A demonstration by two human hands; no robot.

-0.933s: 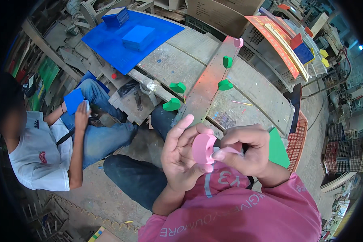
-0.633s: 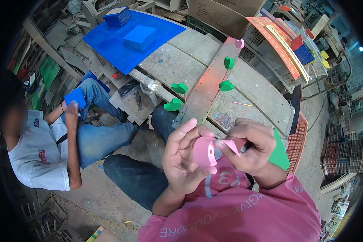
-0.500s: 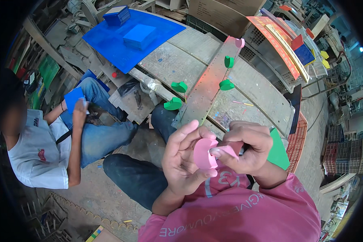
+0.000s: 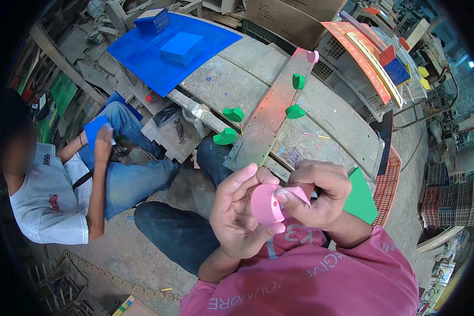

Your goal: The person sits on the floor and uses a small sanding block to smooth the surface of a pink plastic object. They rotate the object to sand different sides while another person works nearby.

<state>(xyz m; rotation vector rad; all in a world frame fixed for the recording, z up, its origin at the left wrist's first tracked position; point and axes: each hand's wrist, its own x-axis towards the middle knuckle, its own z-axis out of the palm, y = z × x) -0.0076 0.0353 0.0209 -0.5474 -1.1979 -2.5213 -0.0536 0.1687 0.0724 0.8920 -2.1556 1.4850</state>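
Between the thumb and fingers of my left hand [image 4: 242,210] is a small pink crescent-shaped piece [image 4: 265,204], round on one side and notched on the other, with a red spot in the notch. My right hand [image 4: 321,195] pinches a folded piece of sandpaper [image 4: 299,194], pink on one face and reddish brown on the other. Its thumb is right at the notch of the pink piece. Both hands are close together in front of my pink shirt. Ahead of them, a long board with small holes [image 4: 266,113] lies on the bench, with several green crescent pieces [image 4: 295,111] along its edges.
Another pink piece [image 4: 312,56] sits at the board's far end. Blue blocks [image 4: 181,48] rest on a blue sheet [image 4: 142,58] on the wooden bench [image 4: 231,73]. At left a seated person [image 4: 63,184] holds a blue square [image 4: 96,130]. An orange crate [image 4: 387,192] stands at right.
Both hands have shifted very slightly left. My right thumb has moved off the notch a little, and the red spot there shows now.
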